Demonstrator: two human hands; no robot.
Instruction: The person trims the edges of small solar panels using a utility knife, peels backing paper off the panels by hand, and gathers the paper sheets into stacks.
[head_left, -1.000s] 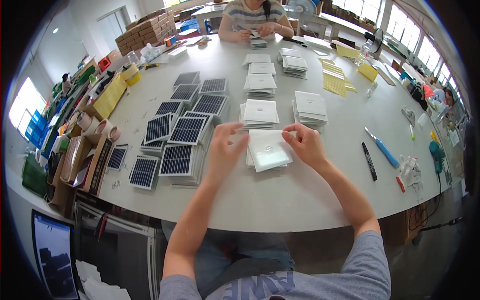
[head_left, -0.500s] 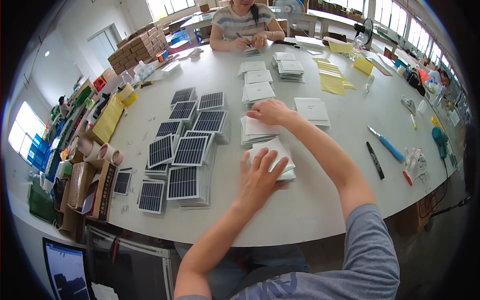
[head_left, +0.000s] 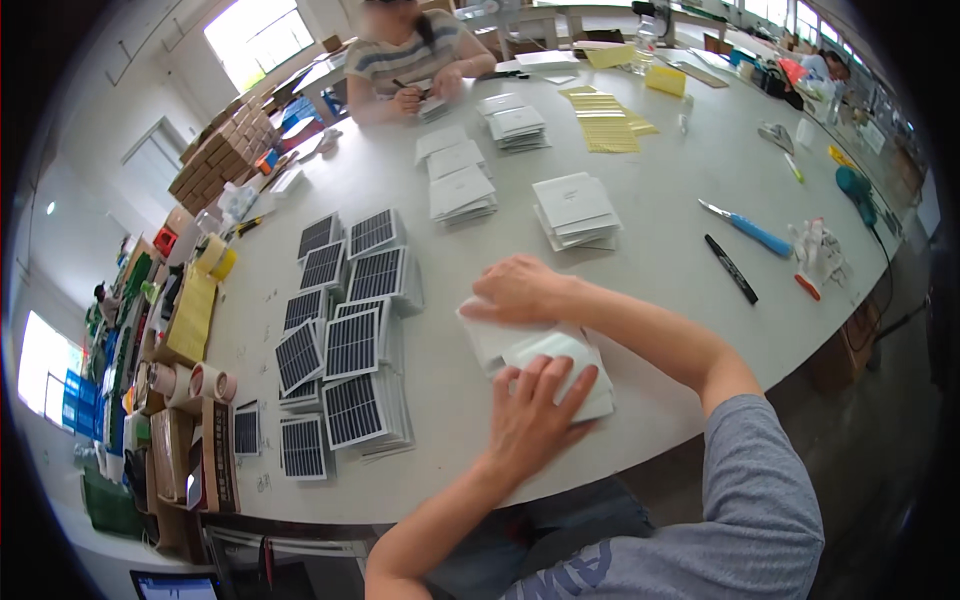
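Two short stacks of white square panels sit against each other near the table's front edge. On the nearer white stack [head_left: 598, 402] lies my left hand [head_left: 540, 410], fingers curved over its top and left side. My right hand [head_left: 525, 288] reaches across and curls its fingers round the far left edge of the other white stack [head_left: 490, 340]. The undersides of both stacks and parts of my fingertips are hidden. To the left stand rows of stacked small solar panels [head_left: 352, 345], dark cells facing up. More white panel stacks [head_left: 462, 192] lie farther off.
Another white stack [head_left: 577, 205] lies beyond my right hand. On the right are a black marker [head_left: 731, 269], a blue-handled knife [head_left: 755, 232] and a glove [head_left: 820, 255]. Across the table a person [head_left: 415, 65] holds a pen over white panels. Boxes and tape rolls [head_left: 195, 382] line the left edge.
Both hands have drawn the two near white stacks toward me, away from the row of white stacks behind. The view has turned somewhat, shifting the whole table in the picture.
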